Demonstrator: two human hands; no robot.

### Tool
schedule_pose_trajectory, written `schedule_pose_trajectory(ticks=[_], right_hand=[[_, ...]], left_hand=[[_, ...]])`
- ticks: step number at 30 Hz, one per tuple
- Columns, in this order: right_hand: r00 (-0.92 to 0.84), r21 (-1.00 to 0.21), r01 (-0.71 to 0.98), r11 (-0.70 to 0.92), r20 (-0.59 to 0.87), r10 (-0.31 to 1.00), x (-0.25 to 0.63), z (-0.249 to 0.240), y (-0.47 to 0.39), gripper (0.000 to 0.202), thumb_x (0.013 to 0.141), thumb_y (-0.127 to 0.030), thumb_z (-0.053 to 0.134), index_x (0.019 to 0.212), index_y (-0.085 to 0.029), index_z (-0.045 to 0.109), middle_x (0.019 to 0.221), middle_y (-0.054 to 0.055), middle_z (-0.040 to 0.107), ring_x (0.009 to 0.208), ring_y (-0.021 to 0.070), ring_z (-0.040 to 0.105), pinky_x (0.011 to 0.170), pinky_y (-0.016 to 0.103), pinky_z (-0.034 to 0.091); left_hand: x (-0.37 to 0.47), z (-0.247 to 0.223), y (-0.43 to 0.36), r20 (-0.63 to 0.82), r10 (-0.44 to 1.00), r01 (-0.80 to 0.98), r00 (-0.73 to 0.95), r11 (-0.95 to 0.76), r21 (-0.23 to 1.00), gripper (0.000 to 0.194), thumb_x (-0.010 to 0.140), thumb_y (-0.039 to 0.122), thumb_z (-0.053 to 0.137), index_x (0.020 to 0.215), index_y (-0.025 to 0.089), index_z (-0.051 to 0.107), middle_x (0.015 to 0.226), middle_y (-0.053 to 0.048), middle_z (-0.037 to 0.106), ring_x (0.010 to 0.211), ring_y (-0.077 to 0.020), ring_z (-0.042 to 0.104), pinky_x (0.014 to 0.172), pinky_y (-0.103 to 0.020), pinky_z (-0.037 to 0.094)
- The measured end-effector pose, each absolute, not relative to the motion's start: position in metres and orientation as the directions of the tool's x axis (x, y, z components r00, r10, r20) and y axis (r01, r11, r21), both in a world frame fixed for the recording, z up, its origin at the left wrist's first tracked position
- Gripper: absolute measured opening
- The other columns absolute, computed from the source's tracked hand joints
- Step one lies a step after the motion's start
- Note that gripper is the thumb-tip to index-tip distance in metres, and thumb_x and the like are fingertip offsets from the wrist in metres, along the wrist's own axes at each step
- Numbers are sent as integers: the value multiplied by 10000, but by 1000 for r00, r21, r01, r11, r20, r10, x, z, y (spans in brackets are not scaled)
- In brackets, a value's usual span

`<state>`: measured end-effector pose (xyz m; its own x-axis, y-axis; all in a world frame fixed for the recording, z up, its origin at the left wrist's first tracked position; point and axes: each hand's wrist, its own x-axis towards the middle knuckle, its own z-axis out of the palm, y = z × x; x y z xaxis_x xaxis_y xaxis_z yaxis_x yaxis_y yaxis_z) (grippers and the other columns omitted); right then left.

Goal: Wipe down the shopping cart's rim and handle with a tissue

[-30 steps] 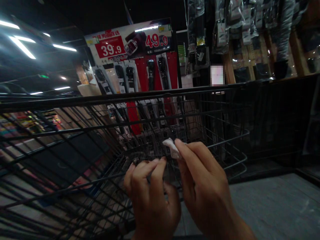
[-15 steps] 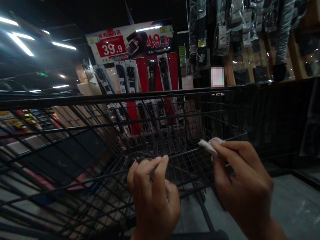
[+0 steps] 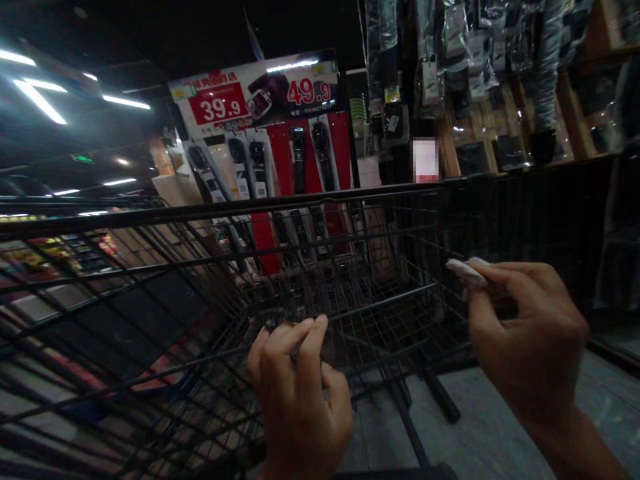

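Pinched between the thumb and fingers of my right hand (image 3: 530,327) is a small crumpled white cloth (image 3: 467,272). That hand is raised beside the right side of a black wire shopping cart (image 3: 280,201). My left hand (image 3: 303,393) is at lower centre, back towards me, its fingers bent and close together. Its fingertips overlap the line of a metal bar (image 3: 383,303) of the cart. What the left fingers hold, if anything, is hidden behind them.
Beyond the cart stands a rack of packaged belts (image 3: 320,157) under a price sign (image 3: 260,93). More plastic-wrapped goods (image 3: 430,73) hang at upper right. Cardboard boxes (image 3: 175,187) stand behind the cart at left. Grey floor tiles (image 3: 480,427) show beneath.
My right hand has moved right and slightly up with the white cloth, away from the bar. My left hand is almost where it was. The view has shifted slightly.
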<state>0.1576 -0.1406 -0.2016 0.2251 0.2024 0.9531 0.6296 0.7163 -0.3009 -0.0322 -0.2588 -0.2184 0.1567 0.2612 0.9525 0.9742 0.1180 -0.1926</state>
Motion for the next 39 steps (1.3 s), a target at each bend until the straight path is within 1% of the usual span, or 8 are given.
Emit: schedule_pose_trajectory(ticks=[6,12,19,27,31,33,36,39], right_hand=[[206,-274,613,741,961,185,150,-204,-144,95,829,-78,583,888,-90,658,833,74,579,750,169,588,650,311,525],[229,-312,569,761,949,217,143,-204,-147,138,828,-41,543,897,-119,633,843,56,557,757,159,577,649,297,531],[131,-268,393,880,963,235,111,-218,-169,205,860,-6,479,964,-126,608,879,66,566,796,151,594,668,280,544],[75,-216,392,894,976,203,103,-232,-171,192,869,-13,490,977,-100,622,886,85,569,791,165,597,673,299,562],[37,-189,417,889,981,191,106,-237,-171,185,877,-19,485,966,-97,627,881,91,572,771,163,600,646,286,561],[8,-181,425,887,981,196,108,-243,-171,187,879,-20,481,965,-101,626,870,88,576,754,160,600,640,283,562],[-44,-174,422,890,976,212,113,-252,-169,195,874,-17,475,960,-104,627,856,86,578,744,164,600,635,290,568],[-74,-168,403,899,974,215,116,-261,-169,207,869,-9,470,971,-93,630,852,92,578,748,167,599,634,291,571]], left_hand=[[-35,-218,-258,956,243,972,164,125,-198,340,787,98,526,1126,95,541,1047,-140,526,1029,-273,508,1001,-524,380],[-38,-218,-255,952,240,967,189,121,-223,352,788,134,543,1137,86,538,1030,-178,549,990,-313,526,942,-606,409],[-38,-221,-254,958,220,968,181,132,-213,375,776,143,556,1148,99,535,1028,-175,551,1001,-315,521,950,-611,413],[-39,-233,-258,943,267,956,197,163,-245,668,753,119,608,1387,115,398,1196,-174,498,1225,-301,458,1133,-545,231],[-32,-249,-264,940,323,976,110,142,-163,719,794,134,587,1455,194,310,1367,-176,404,1349,-323,349,1150,-570,150],[-31,-260,-268,937,332,984,110,93,-149,747,796,146,593,1469,237,281,1381,-169,360,1347,-323,335,1135,-552,203],[-35,-279,-272,933,318,974,171,86,-208,775,774,156,627,1465,275,296,1248,-133,424,1217,-289,422,1064,-474,323],[-36,-295,-272,924,370,978,99,133,-158,750,800,175,594,1473,273,278,1165,-121,487,1100,-283,475,985,-465,368]])
